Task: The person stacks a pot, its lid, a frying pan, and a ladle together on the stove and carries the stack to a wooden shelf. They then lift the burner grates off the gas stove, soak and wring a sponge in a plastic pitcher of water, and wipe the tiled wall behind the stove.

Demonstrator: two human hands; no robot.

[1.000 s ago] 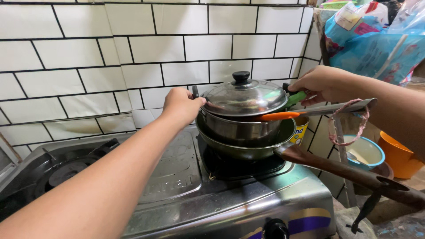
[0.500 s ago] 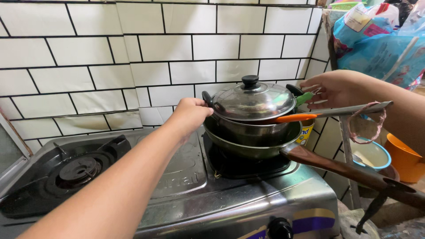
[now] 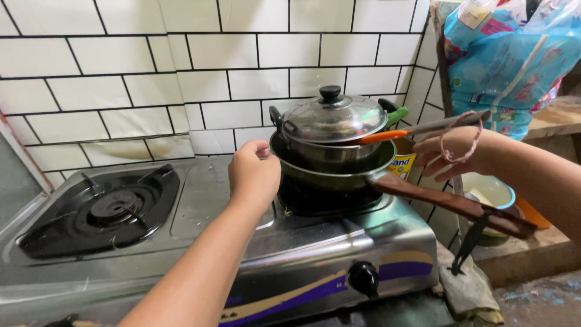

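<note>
Steel pot (image 3: 330, 151) with lid (image 3: 334, 118), stacked loose inside pan (image 3: 339, 172) on stove (image 3: 200, 206), at two o'clock. Left hand (image 3: 254, 175) curled, fingers just by pan rim, holding nothing. Right hand (image 3: 451, 151) half open, empty, near pan handle (image 3: 454, 203). Could tip with one bump; lid could slide off.

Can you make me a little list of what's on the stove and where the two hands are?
stove: steel two-burner gas stove by a white tiled wall
right burner: frying pan with a long brown handle
in the pan: small pot under a glass lid
on the pan rim: orange-handled utensil
left burner: bare
left hand: beside the pan's left rim, fingers curled
right hand: open, right of the pan, under the utensil's end
</note>
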